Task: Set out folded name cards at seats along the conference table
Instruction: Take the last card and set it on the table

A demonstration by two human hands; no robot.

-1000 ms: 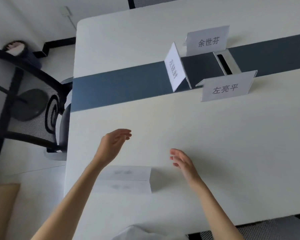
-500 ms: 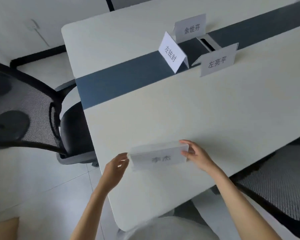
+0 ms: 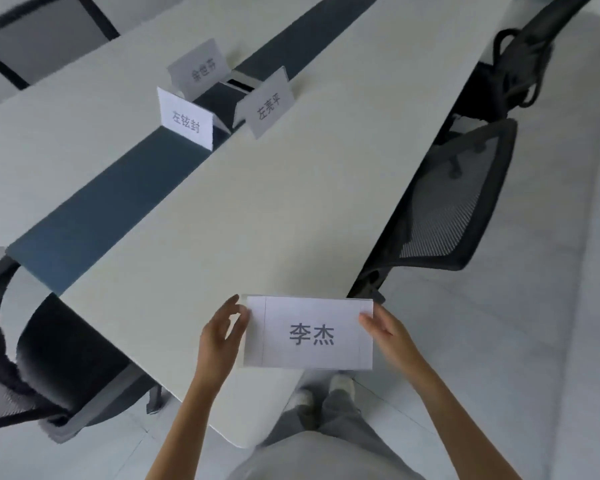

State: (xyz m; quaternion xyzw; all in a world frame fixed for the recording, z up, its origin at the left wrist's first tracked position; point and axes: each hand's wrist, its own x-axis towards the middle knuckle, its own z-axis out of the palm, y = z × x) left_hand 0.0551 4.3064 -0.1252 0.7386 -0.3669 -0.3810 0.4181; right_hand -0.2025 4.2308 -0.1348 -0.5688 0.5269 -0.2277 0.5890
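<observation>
A folded white name card with dark printed characters is lifted above the near corner of the conference table. My left hand pinches its left edge and my right hand grips its right edge. Three more folded name cards stand far up the table around the dark centre strip: one on the strip, one behind it, one to its right.
A black mesh office chair stands at the table's right side, another at the left end, and a third chair farther up the right. My legs and shoes are on the grey tile floor below the table corner.
Both hands took the flat card off the table, lifted it and turned its printed face toward me. The view swung to the right, along the table's length.
</observation>
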